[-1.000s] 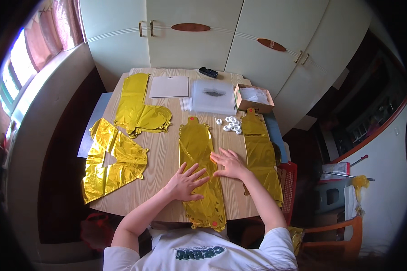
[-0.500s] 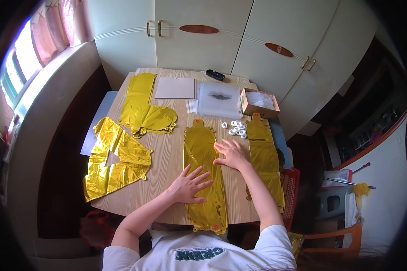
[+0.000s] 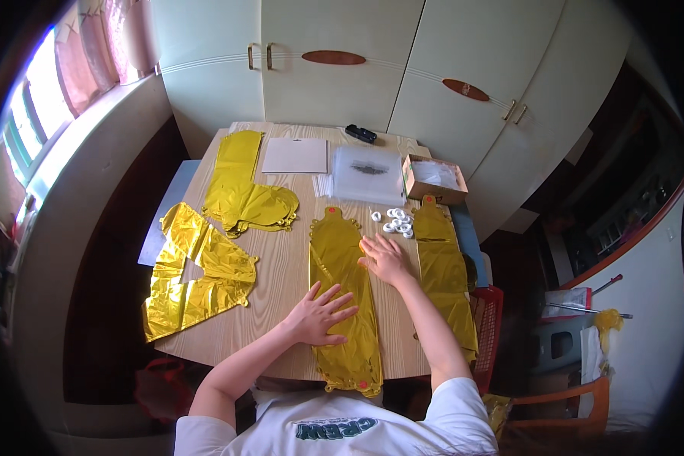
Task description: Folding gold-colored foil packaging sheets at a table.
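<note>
A flat, uninflated gold foil balloon [image 3: 333, 251] lies lengthwise in front of me, its lower end reaching past the table's near edge. My left hand [image 3: 318, 316] rests on its middle, fingers spread. Higher up, my right hand [image 3: 386, 260] is at the balloon's right edge, palm down with the fingers apart, and holds nothing. Another long gold foil balloon [image 3: 442, 262] lies to the right. On the left are a gold foil balloon with a hole through it [image 3: 167, 298] and, farther back, an L-shaped gold foil balloon [image 3: 235, 178].
Several small white rolls [image 3: 399, 224] lie beyond my right hand. Behind them are a stack of clear plastic bags [image 3: 368, 186], an open cardboard box [image 3: 413, 185], a pale flat card [image 3: 296, 156] and a black object [image 3: 361, 134]. A red plastic chair [image 3: 488, 323] stands by the wooden table [image 3: 277, 266].
The whole view has shifted slightly, so the table's far side appears a little lower. Both hands stay in nearly the same place on the balloon.
</note>
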